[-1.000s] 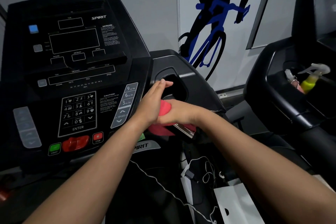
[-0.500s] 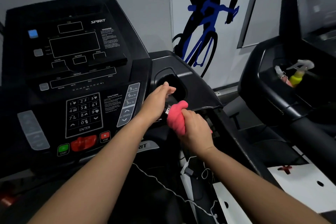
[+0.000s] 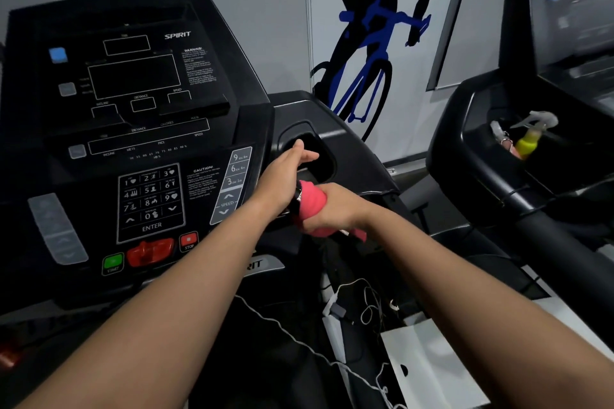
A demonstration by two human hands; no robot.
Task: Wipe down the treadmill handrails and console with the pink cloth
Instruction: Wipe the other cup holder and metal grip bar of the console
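Right hand curled tight round the pink cloth; the cloth is bunched and wrapped about the short handrail grip just right of the console, with a loose tail hanging below the fist. Left hand lies beside it, touching or nearly touching the cloth; fingers fairly straight and close together, pointing toward the cup-holder recess, thumb out, holding nothing that we can see; whether the palm bears on the grip we cannot tell.

Risks, as we judge them: the left forearm crosses close over the speed keys and near the STOP button, so a drop of the wrist could press a key; the hanging tail could catch on the grip's end and pull out of the fist; a bunched cloth touches little of the grip, so patches may be missed; a white cable trails below the arms and could be hooked by an elbow.

Containers: the cup-holder recess is dark, and we make out nothing in it. The tray of the neighbouring treadmill holds a spray bottle, yellow body and pale trigger head, leaning; something small and pale lies just beside it, too blurred to name.
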